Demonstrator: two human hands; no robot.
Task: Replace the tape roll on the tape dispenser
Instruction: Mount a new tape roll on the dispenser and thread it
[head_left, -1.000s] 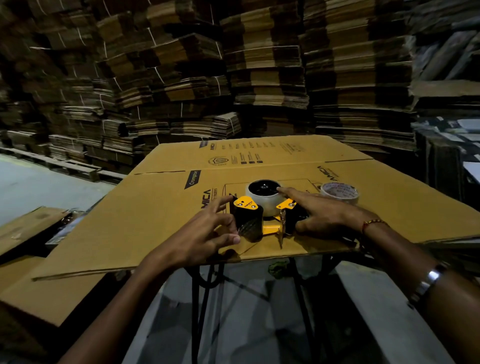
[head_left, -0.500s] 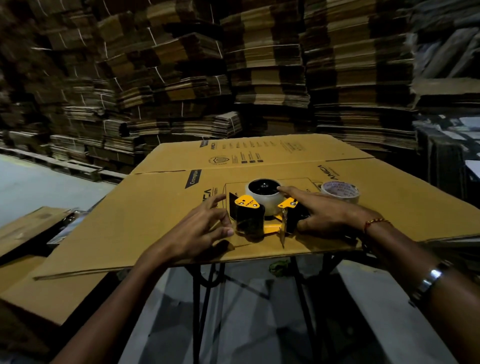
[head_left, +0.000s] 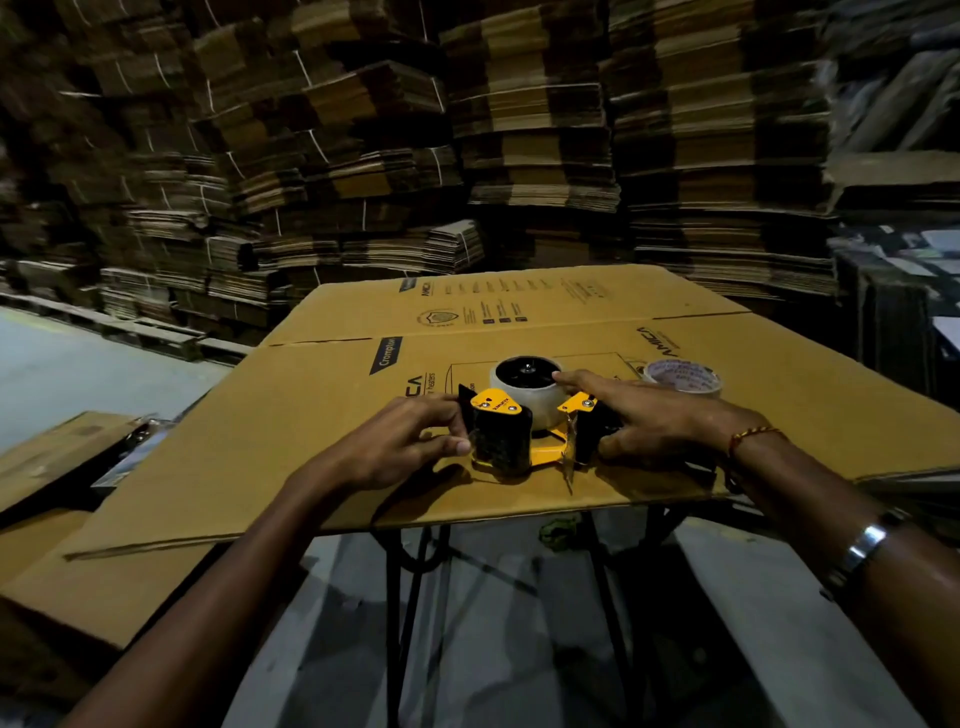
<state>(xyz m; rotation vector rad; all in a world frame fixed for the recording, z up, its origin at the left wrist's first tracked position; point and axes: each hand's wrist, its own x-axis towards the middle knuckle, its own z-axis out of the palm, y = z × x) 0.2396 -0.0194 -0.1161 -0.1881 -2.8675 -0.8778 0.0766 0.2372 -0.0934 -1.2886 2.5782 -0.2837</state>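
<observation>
Both hands on the yellow-and-black plastic tape dispenser mid-frame on the flattened brown cardboard sheet — left hand pinching its black end, right hand spread over it, forefinger touching the loaded clear tape roll — spare printed tape roll behind, right.

left hand: fingers curled (pinching) | right hand: fingers extended
</observation>
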